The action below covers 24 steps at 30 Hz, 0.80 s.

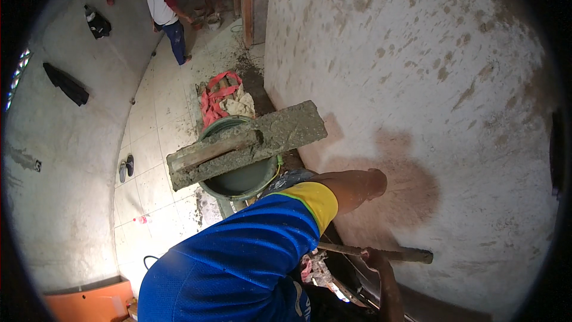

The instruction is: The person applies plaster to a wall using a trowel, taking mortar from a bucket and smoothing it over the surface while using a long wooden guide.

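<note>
My left arm, in a blue sleeve with a yellow cuff, reaches across to the plastered wall (476, 161) on the right. The left hand (374, 183) is at the wall, its fingers hidden from this side. Lower down, my right hand (376, 259) is closed around a long, thin, mortar-coated wooden bar (411, 255), whose far end is close to the wall. A long wooden plastering float (292, 128), caked with grey mortar and with its handle upward, lies across a round bucket (229, 194) of cloudy water. Neither hand touches the float.
Beyond the bucket lie red and cream cloths (221, 98). Dark sandals (126, 168) sit on the tiled floor (161, 143). Two people (168, 15) are at the far end near a doorway. A dark garment (65, 83) hangs on the left wall. An orange panel (89, 303) stands at lower left.
</note>
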Each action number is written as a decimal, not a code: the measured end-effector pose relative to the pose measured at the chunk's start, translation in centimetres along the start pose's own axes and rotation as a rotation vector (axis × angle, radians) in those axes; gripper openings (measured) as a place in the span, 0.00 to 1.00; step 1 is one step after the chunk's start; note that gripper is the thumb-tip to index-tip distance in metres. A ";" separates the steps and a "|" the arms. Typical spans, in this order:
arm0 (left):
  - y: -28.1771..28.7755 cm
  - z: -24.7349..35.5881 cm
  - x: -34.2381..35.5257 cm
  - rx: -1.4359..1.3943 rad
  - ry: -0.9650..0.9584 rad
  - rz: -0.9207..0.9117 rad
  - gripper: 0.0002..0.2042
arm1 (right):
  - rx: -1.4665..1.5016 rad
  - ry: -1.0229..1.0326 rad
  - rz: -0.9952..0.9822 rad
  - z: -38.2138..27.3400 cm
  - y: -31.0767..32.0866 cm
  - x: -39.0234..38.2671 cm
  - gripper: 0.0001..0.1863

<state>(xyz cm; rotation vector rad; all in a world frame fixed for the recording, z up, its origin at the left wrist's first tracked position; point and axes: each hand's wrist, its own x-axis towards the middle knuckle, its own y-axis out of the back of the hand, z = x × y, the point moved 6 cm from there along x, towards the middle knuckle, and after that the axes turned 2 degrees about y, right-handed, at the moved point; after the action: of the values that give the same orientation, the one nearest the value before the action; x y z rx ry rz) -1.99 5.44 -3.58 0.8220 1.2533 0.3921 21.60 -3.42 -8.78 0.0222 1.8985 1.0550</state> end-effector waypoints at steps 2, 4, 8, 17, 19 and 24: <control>-0.2 -0.2 -0.2 -0.003 0.006 -0.017 0.17 | -0.032 0.003 -0.006 -0.6 0.3 0.0 0.16; -0.1 -0.1 -0.5 0.000 0.006 -0.028 0.16 | -0.063 -0.002 -0.007 -0.9 0.5 -0.2 0.16; 0.5 0.4 -1.2 0.019 -0.021 0.015 0.16 | -0.050 -0.015 -0.003 -1.5 1.2 -0.8 0.16; 0.3 0.3 -1.1 0.023 0.003 0.017 0.17 | -0.017 -0.014 -0.004 -1.4 1.0 -0.7 0.17; 0.4 0.2 -1.0 0.030 0.019 0.029 0.17 | -0.008 -0.019 -0.003 -1.4 1.1 -0.7 0.17; 0.3 0.1 -1.1 0.035 -0.005 0.006 0.17 | 0.015 -0.041 -0.029 -1.2 0.9 -0.6 0.18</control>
<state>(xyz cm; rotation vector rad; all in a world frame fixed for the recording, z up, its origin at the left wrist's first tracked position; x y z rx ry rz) -2.16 4.83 -2.60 0.8560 1.2560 0.3734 20.70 -3.90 -7.52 0.0248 1.8642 1.0137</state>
